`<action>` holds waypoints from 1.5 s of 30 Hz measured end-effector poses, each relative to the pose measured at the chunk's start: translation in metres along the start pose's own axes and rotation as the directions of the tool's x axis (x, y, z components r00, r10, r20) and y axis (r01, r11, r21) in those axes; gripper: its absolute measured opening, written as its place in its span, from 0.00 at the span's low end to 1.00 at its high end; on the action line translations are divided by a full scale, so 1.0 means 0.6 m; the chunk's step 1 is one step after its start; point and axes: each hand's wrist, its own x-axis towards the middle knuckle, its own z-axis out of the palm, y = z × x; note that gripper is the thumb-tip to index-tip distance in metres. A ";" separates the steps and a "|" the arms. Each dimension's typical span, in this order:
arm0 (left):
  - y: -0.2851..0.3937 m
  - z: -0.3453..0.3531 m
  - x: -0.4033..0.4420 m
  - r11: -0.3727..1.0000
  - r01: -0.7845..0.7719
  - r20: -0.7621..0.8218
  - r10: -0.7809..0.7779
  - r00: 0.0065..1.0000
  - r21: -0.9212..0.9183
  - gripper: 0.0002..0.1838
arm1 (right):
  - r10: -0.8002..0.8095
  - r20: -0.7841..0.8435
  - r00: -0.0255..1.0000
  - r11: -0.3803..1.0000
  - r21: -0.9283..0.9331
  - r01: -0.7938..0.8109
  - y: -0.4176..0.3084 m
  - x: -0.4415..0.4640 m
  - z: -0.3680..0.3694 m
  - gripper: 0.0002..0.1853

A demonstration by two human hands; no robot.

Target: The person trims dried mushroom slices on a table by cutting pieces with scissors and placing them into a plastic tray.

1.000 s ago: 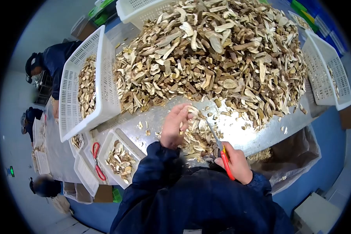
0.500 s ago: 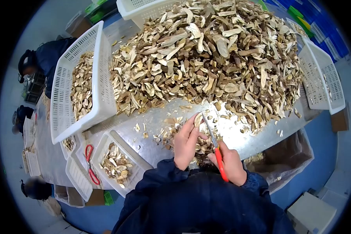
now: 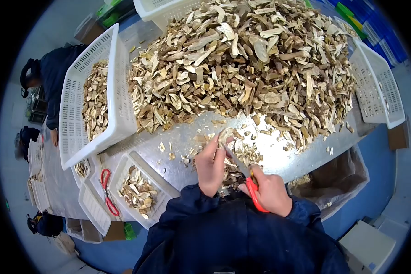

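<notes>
My left hand [image 3: 210,166] pinches a pale dried mushroom slice [image 3: 225,135] between thumb and fingers, just above the metal table. My right hand [image 3: 271,192] is wrapped round the red handles of a pair of scissors [image 3: 255,195]. The blades point up and left, their tips at the slice's lower edge; whether they touch it I cannot tell. Small mushroom trimmings [image 3: 246,150] lie on the table below and beyond both hands. Behind them rises a large heap of dried mushroom slices [image 3: 242,68].
A large white basket [image 3: 123,96] of slices stands left, near a small white tray [image 3: 162,182] of pieces and red-handled scissors [image 3: 106,192]. Another white basket [image 3: 379,86] is at right, above a lined bin [image 3: 347,182]. Other people [image 3: 61,68] work at far left.
My left hand has shifted slightly left and turned the slice. The scissors have tilted further left, their tips now lower against the slice. At far left a co-worker's hand has come into view.
</notes>
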 end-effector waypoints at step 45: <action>-0.006 0.038 0.003 0.935 -0.270 -0.178 0.312 0.933 0.229 0.24 | -0.031 -0.111 0.993 0.994 0.100 0.042 0.008 0.003 -0.014 0.24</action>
